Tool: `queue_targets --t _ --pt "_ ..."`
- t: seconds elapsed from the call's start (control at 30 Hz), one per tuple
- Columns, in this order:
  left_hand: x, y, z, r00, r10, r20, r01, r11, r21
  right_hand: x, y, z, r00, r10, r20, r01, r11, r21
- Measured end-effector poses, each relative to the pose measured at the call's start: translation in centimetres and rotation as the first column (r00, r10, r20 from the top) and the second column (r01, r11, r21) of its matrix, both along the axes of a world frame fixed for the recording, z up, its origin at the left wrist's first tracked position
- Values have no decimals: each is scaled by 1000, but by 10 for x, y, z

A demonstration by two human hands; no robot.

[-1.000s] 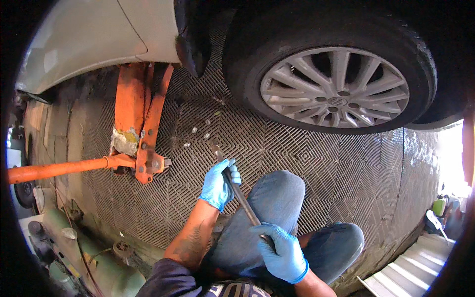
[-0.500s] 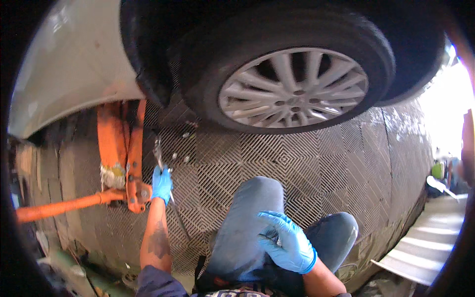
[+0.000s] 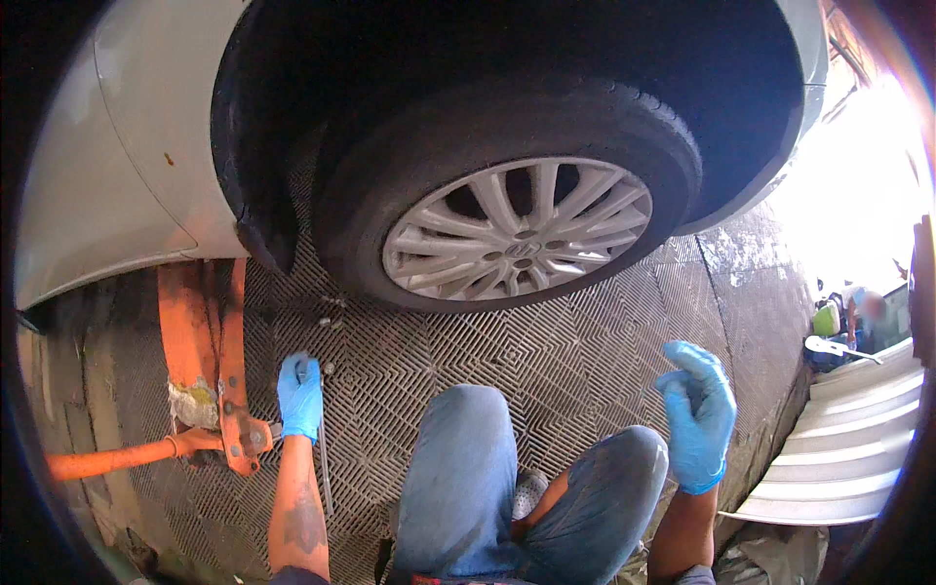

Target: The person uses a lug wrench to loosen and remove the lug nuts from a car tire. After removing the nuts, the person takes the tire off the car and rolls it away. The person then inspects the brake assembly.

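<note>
Left hand (image 3: 300, 397), blue glove, is hanging low over the left side of the floor mat (image 3: 585, 341), right beside the long metal bar (image 3: 327, 458). The bar is lying lengthwise there, between the orange jack (image 3: 195, 331) and the person's left knee, running toward the mat's near edge. Fingers are curling down, with the glove covering the bar's far end; can't tell whether the left grip is holding it or just sitting alongside. Right hand (image 3: 697, 414), also gloved, is hovering over the mat's right side, well apart from the bar; its grip is empty, fingers loosely bent, thumb apart. A few small metal pieces (image 3: 328, 369) are lying just beyond the left hand and near the tyre. The wheel (image 3: 524, 251) is standing in the wheel arch past the mat's middle, tilting in this view; dark recesses are showing around its hub, and neither hand is touching it.

Judging by the layout, the step in hand is handling the bar at floor level, likely parking it. Next move is probably calling for a clean left release, bar flat and clear of the jack, then both free hands on the tyre.
</note>
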State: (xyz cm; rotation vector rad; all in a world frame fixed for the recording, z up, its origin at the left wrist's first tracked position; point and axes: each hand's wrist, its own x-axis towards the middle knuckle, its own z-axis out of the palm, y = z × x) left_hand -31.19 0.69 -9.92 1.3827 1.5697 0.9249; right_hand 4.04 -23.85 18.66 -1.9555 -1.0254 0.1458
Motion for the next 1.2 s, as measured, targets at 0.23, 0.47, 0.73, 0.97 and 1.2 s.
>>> queue_targets --t 0.23,0.47,0.73,0.97,1.2 --pt "118 -14 254 878 -456 -146 363 436 824 -10 13 45 854 -79 514 -32 978 205" --pt "189 -35 332 822 -530 -209 286 68 956 -13 58 77 672 9 741 -267 936 231" --pt "313 104 330 938 251 -238 192 195 962 83 317 60 571 -232 787 -95 934 345" --pt "310 102 327 945 175 -276 226 259 939 76 309 67 644 -109 757 -22 987 162" --pt "293 40 301 995 -97 -22 37 157 987 82 308 75 710 -128 693 27 987 156"
